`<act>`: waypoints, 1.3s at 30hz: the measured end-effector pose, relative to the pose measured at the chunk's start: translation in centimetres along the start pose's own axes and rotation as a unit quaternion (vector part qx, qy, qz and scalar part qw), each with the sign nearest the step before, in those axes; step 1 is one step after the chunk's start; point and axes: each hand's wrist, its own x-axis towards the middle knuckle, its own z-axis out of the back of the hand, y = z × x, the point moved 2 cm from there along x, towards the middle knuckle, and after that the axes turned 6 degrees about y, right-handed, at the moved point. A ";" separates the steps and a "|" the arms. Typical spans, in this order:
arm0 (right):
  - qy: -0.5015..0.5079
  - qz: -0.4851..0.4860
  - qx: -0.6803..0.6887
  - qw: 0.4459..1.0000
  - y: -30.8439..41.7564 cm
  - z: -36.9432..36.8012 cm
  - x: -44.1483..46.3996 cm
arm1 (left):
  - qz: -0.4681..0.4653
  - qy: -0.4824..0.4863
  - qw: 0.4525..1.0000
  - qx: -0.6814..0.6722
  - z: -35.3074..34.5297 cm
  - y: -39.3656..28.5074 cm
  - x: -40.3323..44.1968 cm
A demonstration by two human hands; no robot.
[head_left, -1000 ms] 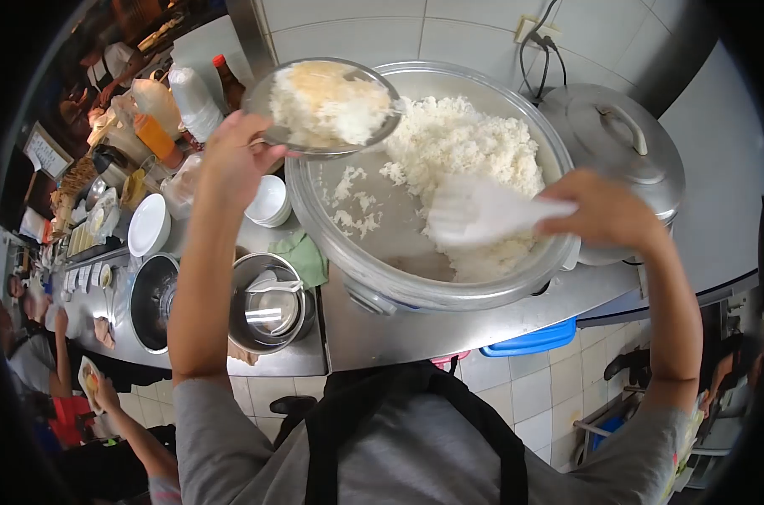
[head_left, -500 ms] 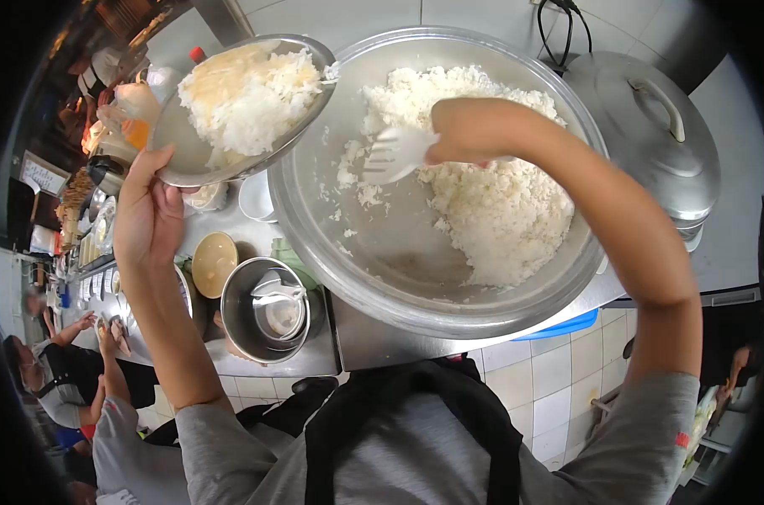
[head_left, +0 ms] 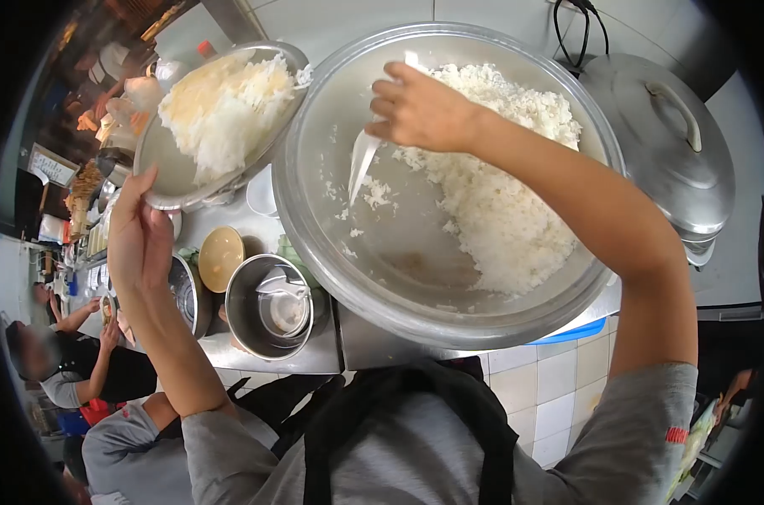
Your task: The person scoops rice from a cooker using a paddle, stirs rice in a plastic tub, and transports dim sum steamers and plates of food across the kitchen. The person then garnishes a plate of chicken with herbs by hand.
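Note:
My left hand [head_left: 142, 223] holds the near rim of a metal bowl [head_left: 172, 168], tilted, with white and yellowish rice [head_left: 230, 109] in it. Over the left part of a large metal basin [head_left: 340, 278], my right hand [head_left: 420, 109] is closed round the handle of a white rice paddle [head_left: 363, 164]. The paddle's blade points down at the basin floor, near small scattered clumps of rice. A big heap of white rice [head_left: 517, 202] lies along the basin's right side, partly covered by my right forearm.
A domed metal lid [head_left: 651, 126] stands right of the basin. A steel pot [head_left: 270, 307] with utensils inside and a tan bowl [head_left: 221, 258] are at the lower left. Black cables [head_left: 580, 34] hang at the back wall. Two people [head_left: 87, 370] are at the far left.
The bowl of rice has moved left and nearer. My right hand has swung from the basin's right side to its left, turning the paddle blade downward. The people at the left have shifted.

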 end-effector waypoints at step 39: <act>0.055 -0.063 0.002 0.996 -0.2 2.8 -2.9 | 0.012 -0.075 0.997 -0.013 5.9 0.6 -3.8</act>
